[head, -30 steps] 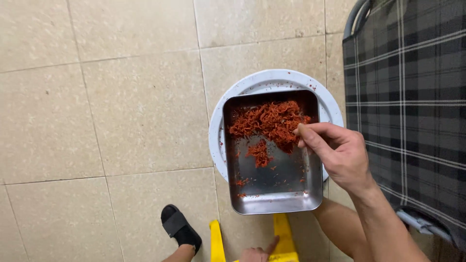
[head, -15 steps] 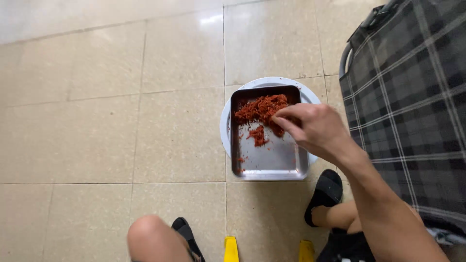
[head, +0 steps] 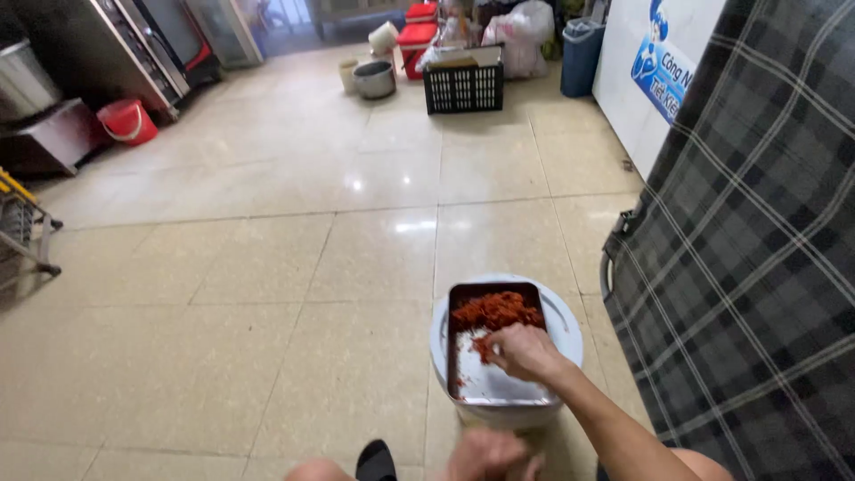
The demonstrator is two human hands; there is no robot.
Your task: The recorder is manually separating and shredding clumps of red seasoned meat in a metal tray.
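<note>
The left hand sits low at the frame's edge (grip unreadable). Above it, the right hand still pinches red shredded food in the steel tray on a pale basin; the head has lifted, revealing a black crate far beyond.

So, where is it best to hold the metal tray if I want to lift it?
Probably grip the metal tray by its two long raised rims, coming from left and right above. It lies flat on the round basin; the right hand and red shreds occupy the middle.
</note>
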